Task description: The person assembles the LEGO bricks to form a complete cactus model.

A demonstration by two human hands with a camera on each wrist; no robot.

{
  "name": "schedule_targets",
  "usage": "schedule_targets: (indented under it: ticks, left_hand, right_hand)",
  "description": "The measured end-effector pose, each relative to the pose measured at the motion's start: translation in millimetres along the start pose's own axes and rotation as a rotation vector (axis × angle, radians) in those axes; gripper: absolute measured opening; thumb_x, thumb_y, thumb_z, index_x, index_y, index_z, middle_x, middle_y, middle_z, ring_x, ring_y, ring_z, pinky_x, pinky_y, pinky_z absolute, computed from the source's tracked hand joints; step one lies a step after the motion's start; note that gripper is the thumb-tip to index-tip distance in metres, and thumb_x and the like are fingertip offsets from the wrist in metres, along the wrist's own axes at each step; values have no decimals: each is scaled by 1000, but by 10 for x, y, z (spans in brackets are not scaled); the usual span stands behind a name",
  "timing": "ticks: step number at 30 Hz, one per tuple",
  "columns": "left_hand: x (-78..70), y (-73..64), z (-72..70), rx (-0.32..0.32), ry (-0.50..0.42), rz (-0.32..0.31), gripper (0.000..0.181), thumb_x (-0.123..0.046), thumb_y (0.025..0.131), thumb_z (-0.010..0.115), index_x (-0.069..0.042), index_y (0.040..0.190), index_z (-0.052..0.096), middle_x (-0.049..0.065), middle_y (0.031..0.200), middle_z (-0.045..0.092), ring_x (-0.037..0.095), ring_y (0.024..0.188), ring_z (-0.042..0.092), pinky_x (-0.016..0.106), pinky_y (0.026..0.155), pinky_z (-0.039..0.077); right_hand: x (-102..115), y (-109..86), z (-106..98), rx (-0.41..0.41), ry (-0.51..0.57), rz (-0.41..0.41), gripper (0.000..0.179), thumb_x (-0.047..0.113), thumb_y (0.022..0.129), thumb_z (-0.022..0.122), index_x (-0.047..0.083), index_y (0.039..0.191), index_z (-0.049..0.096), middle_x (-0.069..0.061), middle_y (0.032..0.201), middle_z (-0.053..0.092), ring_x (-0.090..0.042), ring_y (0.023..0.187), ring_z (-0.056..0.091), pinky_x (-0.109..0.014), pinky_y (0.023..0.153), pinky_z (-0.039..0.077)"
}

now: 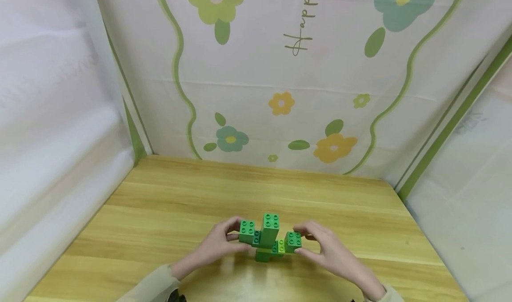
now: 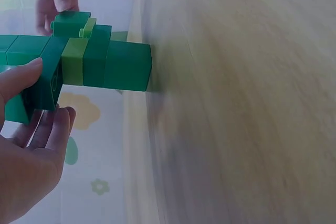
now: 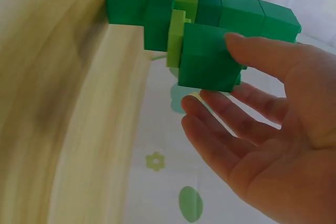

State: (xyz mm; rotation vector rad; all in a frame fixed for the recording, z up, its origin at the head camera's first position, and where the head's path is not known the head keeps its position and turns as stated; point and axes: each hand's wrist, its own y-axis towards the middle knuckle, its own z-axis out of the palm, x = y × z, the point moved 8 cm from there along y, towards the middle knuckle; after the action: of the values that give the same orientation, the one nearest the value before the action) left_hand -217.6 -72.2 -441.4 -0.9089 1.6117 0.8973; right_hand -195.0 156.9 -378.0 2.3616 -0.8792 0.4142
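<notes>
A green toy brick model (image 1: 270, 231) stands upright between the two hands. It has a tall middle column, a side arm to the left and another to the right, and a few lime bricks (image 2: 73, 61) in it. My left hand (image 1: 222, 239) pinches the left arm's brick (image 1: 246, 231), thumb on one side and fingers on the other. On the opposite side, my right hand (image 1: 326, 248) has its thumb and fingers around the right arm's brick (image 3: 210, 56); some fingertips are hidden behind it. The model's lowest brick (image 2: 128, 66) is at the tabletop; whether it touches is unclear.
The wooden tabletop (image 1: 180, 195) spreads around the hands. Behind it hangs a white cloth wall (image 1: 248, 70) printed with flowers. White cloth sides (image 1: 60, 115) close off the left and right.
</notes>
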Motion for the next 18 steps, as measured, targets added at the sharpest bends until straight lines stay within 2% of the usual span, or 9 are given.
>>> schedule_targets:
  ticks: [7,18]
  left_hand:
    - [-17,-14,-21,-3,4,8,42,-9,81,80,0,118,60,18,115,63,8,102,65,24,97,56]
    - [12,-32,-50,-49,48,-10,43,-11,79,81,2,117,63,18,112,66,23,101,68,24,90,59]
  right_hand:
    - [-80,-58,42,0,108,60,35,14,90,72,11,123,60,-7,115,69,-14,98,68,-33,80,63]
    - [-116,-88,63,-27,140,88,34,14,91,71,10,123,61,-7,115,67,-12,100,67,-34,81,63]
